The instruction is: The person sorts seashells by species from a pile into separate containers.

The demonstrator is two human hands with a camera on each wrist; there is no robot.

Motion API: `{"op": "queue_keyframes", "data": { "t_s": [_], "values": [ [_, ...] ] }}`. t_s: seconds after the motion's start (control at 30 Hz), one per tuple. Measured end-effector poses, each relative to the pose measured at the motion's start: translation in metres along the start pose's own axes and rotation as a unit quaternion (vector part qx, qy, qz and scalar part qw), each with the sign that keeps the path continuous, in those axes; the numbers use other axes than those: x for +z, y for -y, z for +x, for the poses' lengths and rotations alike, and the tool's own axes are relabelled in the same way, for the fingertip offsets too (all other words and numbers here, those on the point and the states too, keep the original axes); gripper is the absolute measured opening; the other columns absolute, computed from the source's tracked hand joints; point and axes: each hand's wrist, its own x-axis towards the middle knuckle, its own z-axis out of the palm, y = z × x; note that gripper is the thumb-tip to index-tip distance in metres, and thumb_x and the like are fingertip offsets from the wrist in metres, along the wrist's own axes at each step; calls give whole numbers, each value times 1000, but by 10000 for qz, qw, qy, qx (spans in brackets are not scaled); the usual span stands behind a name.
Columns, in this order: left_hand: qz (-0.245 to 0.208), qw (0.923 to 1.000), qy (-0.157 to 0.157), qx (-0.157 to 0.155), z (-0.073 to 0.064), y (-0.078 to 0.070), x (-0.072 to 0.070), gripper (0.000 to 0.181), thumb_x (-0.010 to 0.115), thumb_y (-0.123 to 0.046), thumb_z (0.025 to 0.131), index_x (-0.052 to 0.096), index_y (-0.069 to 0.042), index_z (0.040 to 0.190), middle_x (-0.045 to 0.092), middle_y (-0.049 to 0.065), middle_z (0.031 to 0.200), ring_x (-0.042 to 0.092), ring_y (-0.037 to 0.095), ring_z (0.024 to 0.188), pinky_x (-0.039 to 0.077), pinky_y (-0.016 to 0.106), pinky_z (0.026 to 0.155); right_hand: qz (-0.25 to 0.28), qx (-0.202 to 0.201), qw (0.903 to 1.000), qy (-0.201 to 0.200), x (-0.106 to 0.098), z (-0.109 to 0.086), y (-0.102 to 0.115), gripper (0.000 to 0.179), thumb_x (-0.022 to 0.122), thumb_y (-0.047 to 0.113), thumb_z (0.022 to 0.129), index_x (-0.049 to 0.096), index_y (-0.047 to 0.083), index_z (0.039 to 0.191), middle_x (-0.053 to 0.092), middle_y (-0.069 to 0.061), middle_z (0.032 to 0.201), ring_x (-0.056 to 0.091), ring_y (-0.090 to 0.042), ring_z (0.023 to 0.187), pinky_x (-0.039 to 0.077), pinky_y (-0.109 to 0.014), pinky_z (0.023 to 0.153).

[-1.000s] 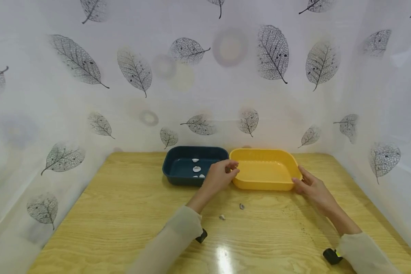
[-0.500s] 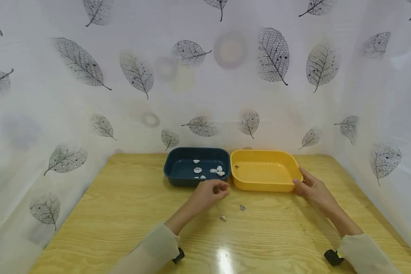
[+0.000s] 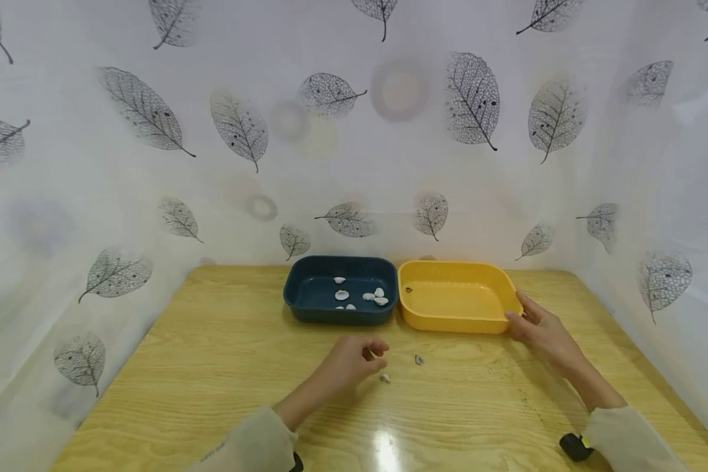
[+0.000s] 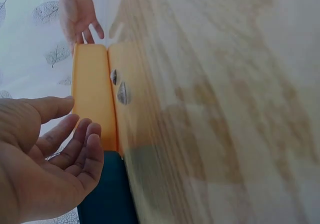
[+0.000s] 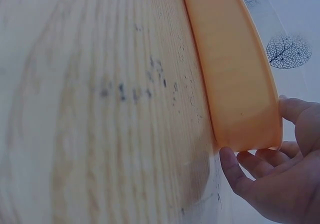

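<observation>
My left hand (image 3: 345, 360) is over the table just left of a small pale shell (image 3: 385, 378), its fingers loosely curled with nothing between them. Farther right lies a darker shell (image 3: 419, 360); in the left wrist view both shells show ridged sides. My right hand (image 3: 545, 334) holds the right end of a yellow tray (image 3: 454, 324), with thumb and fingers about its corner. Inside that tray, near its left wall, is one small dark shell (image 3: 409, 290). A dark blue tray (image 3: 342, 316) stands against it on the left and contains several white shells (image 3: 342, 295).
The trays stand at the back of the wooden table (image 3: 212, 367), close to a white leaf-print curtain (image 3: 354, 151). Dark specks (image 5: 122, 91) mark the tabletop near the right hand.
My left hand has let go of the dark shell inside the yellow tray, then moved back and left toward the pale shell on the table. The right hand stays at the tray's end.
</observation>
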Motion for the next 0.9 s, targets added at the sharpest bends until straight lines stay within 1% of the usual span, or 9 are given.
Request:
{"op": "queue_keyframes", "data": {
  "t_s": [0.1,0.2,0.4,0.5,0.57,0.63,0.7,0.77,0.9],
  "values": [
    [29,10000,89,-5,-4,1,3,21,79,-4,90,77,0,110,73,5,98,63,11,80,56,24,73,33,15,10000,16,0,0,-1,79,53,25,110,0,-1,163,9,-33,166,40,-20,145,52,-14,88],
    [152,9997,176,-21,-6,2,6,20,79,-5,89,77,-2,109,73,3,98,63,9,81,55,23,73,62,14,10000,22,1,0,-1,80,53,25,111,-1,-1,163,7,-32,166,23,-47,148,51,-12,88],
    [280,9992,121,259,-11,6,10,21,82,-4,86,77,1,106,72,6,96,65,12,82,55,23,73,49,-44,10000,32,1,-2,-2,80,53,25,111,-1,-3,163,6,-34,166,19,-52,147,50,-11,88],
    [420,9988,154,175,-11,7,11,20,83,-7,87,78,-2,106,72,3,95,64,11,82,54,23,74,31,-42,10000,24,1,-2,-2,80,53,26,110,0,-2,163,7,-34,166,19,-52,147,50,-11,89],
    [545,9983,184,99,-12,8,11,20,83,-10,87,78,-4,105,71,0,95,63,10,83,53,25,75,15,-52,10000,48,0,-2,-2,81,53,27,110,-1,-2,163,7,-33,166,24,-45,149,51,-11,89],
    [652,9977,190,43,-12,9,12,20,84,-12,87,78,-6,105,71,-2,95,62,9,84,53,26,76,0,-46,10000,25,0,-2,-2,81,53,27,110,0,-2,163,8,-34,165,40,-25,146,52,-14,89],
    [727,9972,171,8,-12,10,12,19,84,-13,86,79,-7,104,71,-4,94,62,7,84,53,26,77,33,-58,10000,24,0,-2,-2,81,54,27,110,0,-2,163,8,-34,165,49,-1,133,54,-16,89],
    [770,9969,140,14,-13,11,13,19,84,-11,85,79,-8,103,70,-5,93,61,7,83,53,26,77,94,-72,9999,25,0,-2,-3,82,54,27,110,0,-2,163,8,-35,165,48,16,118,55,-18,88],
    [820,9965,133,6,-13,12,13,20,84,-8,83,79,-7,102,68,-6,91,58,6,81,51,25,76,145,-88,9998,50,0,0,-3,82,54,28,110,0,-2,163,7,-33,166,46,22,112,56,-20,88]
  ]
}}
